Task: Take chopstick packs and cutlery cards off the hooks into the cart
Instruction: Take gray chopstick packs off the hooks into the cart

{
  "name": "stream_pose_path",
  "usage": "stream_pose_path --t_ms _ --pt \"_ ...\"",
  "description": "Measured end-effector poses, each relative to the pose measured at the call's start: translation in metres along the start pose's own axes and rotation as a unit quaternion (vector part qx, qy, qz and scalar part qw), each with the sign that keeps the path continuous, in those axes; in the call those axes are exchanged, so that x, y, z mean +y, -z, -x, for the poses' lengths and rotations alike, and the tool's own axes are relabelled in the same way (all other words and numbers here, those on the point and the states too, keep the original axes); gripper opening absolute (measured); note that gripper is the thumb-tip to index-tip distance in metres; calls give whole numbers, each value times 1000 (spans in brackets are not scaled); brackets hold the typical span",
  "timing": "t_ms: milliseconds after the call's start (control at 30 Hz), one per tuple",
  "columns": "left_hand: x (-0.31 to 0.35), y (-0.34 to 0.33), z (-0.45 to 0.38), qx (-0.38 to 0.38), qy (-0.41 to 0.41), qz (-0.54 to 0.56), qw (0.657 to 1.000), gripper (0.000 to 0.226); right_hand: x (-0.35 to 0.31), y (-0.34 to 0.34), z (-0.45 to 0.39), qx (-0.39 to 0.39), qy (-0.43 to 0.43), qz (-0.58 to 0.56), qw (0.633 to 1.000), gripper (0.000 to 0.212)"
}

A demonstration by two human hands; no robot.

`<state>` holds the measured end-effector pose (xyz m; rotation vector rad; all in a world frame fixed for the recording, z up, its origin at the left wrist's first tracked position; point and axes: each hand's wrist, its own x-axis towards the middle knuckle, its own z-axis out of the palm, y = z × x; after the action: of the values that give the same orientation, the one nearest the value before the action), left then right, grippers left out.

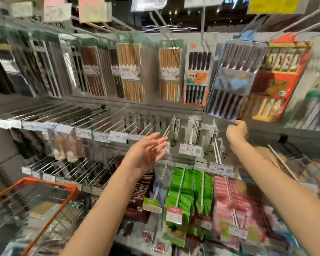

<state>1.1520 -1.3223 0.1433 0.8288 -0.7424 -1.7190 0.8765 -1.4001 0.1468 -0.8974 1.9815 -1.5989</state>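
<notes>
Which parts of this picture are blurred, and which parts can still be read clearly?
Head view: motion blur smears the left shelf packs, the cart and the blue chopstick pack that the right hand pinches; the 9.99 price tag stays readable; the wide lens bends the edges.

Across the middle row of the rack, bare hooks (118,124) jut forward with open gaps between them, so that band is mostly free; price tags (189,149) hang at their tips. The left hand (146,154), fingers spread, hovers just before those tips. Above, chopstick packs (169,74) hang close side by side, leaving little room between. The right hand (237,131) pinches the bottom corner of a blue pack (231,80), tilted against the red pack (277,80) beside it. Below, green packets (185,196) and pink packets (235,206) crowd the bottom row. The cart (44,183) at the lower left stands open-topped.
</notes>
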Motion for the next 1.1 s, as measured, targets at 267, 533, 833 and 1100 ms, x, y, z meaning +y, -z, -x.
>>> stream_pose_path --t_ms 267,533,833,1100 --pt "-5 136 41 133 -4 311 941 21 27 -122 122 -256 -23 -71 964 27" --pt "2 300 107 232 -126 488 832 36 38 -246 303 -520 -100 9 848 8" --pt "7 488 207 371 -225 530 729 29 85 -391 478 -664 -125 137 725 3" --pt "-8 623 288 422 -276 581 638 30 146 -487 610 -722 -128 274 622 11"
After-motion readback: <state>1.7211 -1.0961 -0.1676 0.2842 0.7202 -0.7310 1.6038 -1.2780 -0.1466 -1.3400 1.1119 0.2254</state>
